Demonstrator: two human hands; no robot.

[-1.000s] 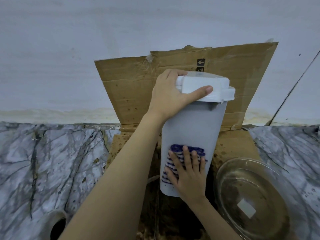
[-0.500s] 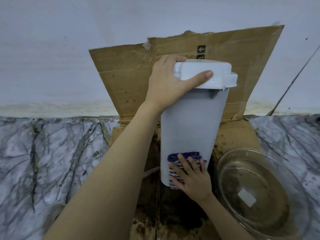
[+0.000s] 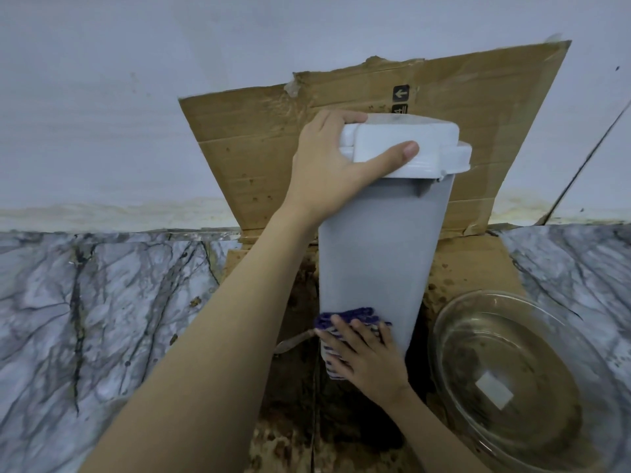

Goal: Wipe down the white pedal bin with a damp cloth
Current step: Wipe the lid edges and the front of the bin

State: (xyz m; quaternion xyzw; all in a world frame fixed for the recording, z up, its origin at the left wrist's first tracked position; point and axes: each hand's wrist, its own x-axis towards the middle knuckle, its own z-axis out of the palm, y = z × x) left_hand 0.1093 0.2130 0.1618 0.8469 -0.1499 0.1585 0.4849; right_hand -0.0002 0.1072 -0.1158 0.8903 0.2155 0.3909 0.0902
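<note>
The white pedal bin [image 3: 379, 250] stands tilted toward me on stained cardboard, its lid closed. My left hand [image 3: 333, 169] grips the lid's left corner, thumb across the lid's front. My right hand [image 3: 367, 361] presses a blue-and-white striped cloth [image 3: 345, 319] flat against the bin's lower front, at its bottom left edge. Most of the cloth is hidden under my fingers.
A clear glass bowl [image 3: 447, 322] holding murky water sits to the right of the bin. Wet, stained cardboard [image 3: 478, 268] covers the floor and leans against the wall [image 3: 136, 97] behind. Marble-patterned flooring [image 3: 102, 319] lies on both sides. A thin metal pedal bar [image 3: 293, 341] sticks out left of the bin's base.
My right hand has slid the cloth down the bin's front to its bottom edge. My left hand keeps its hold on the lid.
</note>
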